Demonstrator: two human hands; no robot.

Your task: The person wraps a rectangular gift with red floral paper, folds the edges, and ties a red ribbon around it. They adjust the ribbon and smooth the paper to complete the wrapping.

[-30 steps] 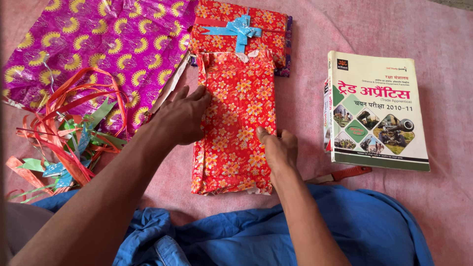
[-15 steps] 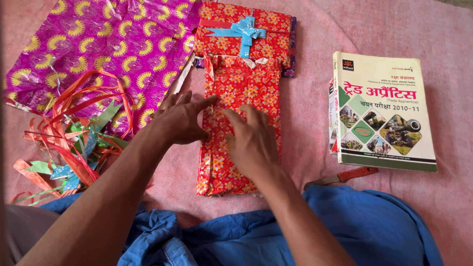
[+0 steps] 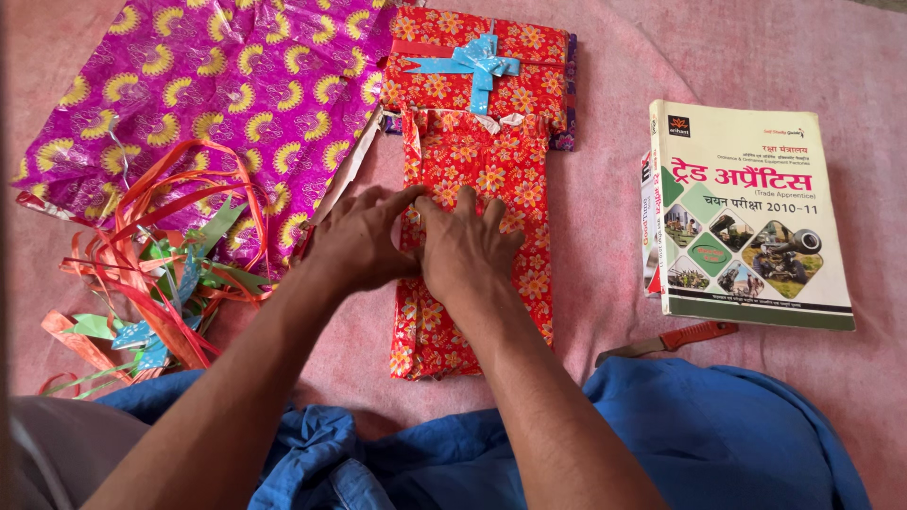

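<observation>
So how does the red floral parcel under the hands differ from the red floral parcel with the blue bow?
The red floral wrapped parcel under the hands lies lengthwise, with both hands flat on it; the red floral parcel with the blue ribbon bow lies crosswise and untouched. The first has no bow and its top paper edge looks ruffled; the second looks neatly closed. Both wear the same red flowered paper.

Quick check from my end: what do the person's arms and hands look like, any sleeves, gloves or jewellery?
Both forearms are bare up to the frame edge, with no sleeves in view. The left hand and right hand wear no gloves; no rings, watch or bangles show. Blue cloth lies under the arms, over the lap.
</observation>
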